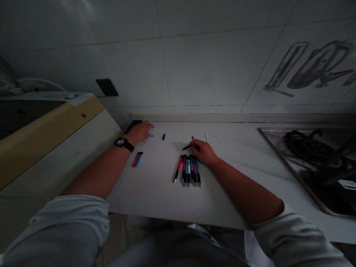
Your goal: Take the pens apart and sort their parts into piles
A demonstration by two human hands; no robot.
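My left hand [141, 132], with a watch on its wrist, reaches toward the back left of the white counter. Its fingers are stretched out and apart, close by some tiny metallic pieces [151, 135]. In a pinch, my right hand [202, 150] holds a slim black pen part [187, 147], which points left. Just below that hand lies a row of several pens [189, 171] with red, blue and white barrels and black grips. One red pen [178, 169] sits slightly apart at the row's left end. A red and a blue pen barrel [137, 159] lie together near my left forearm.
On the counter [155, 196] are a short black piece [164, 137], a smaller dark piece [192, 137] and a thin white stick [206, 137]. A dark object [133, 125] is partly behind my left hand. A gas stove [314, 159] stands right, a cabinet [91, 137] left, a tiled wall behind.
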